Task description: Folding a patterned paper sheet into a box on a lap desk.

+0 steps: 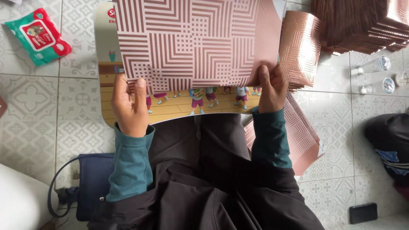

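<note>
A rose-coloured cardboard sheet [191, 42] with a white geometric line pattern lies on a small lap table [106, 55] printed with cartoon children. My left hand [130, 106] pinches the sheet's near left corner, thumb on top. My right hand [272, 87] grips the near right corner, where a plain flap of the sheet folds over. Both sleeves are teal, and dark cloth covers my lap below the table.
A stack of the same patterned sheets [300, 47] stands right of the table, more lie under my right arm [304, 140], and a tall pile [362, 23] fills the top right. A wet-wipes pack [37, 36], a navy bag [93, 183], bottles [379, 74] and a black phone [363, 212] rest on the tiled floor.
</note>
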